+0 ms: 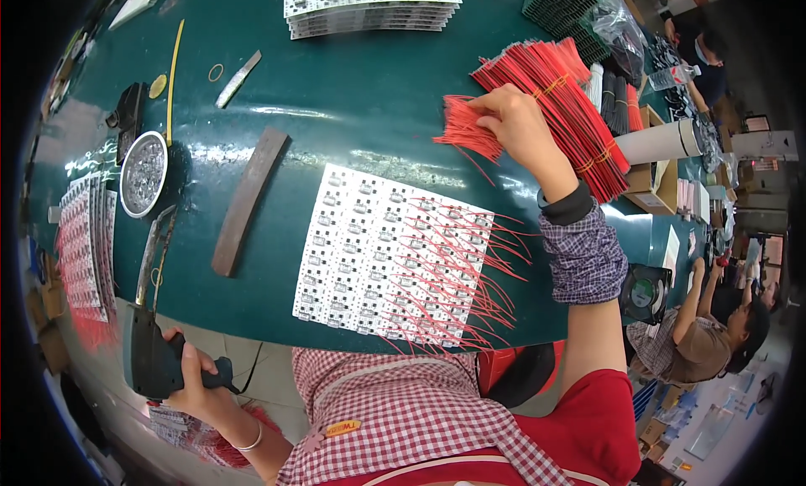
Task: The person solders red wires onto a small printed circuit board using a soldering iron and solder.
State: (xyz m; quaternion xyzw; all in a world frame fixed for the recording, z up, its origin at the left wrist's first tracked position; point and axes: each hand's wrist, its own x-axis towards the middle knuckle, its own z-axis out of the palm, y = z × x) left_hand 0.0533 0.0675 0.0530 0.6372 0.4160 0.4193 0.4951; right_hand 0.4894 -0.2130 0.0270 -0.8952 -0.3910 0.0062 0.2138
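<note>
My left hand (pixel 191 375) is wrapped around the dark grip of a soldering gun (pixel 144 352), at the table's near left edge. Its long tip points away from me, toward a white bowl (pixel 143 173) of shiny grey bits. At the far right my right hand (pixel 514 125) pinches into a loose pile of short red wires (pixel 467 123); its fingertips are partly hidden. Between the hands lies a white circuit board panel (pixel 348 251) with rows of small parts. Thin red wires (pixel 495 297) stick out over its right half.
A dark flat bar (pixel 250 202) lies left of the panel. Bundled red wires (pixel 550 91) rest beyond my right hand. Stacked panels (pixel 369 5) stand at the back, wired panels (pixel 86 246) at the left. A small fan (pixel 645 294) sits right; co-workers (pixel 714 335) are further right.
</note>
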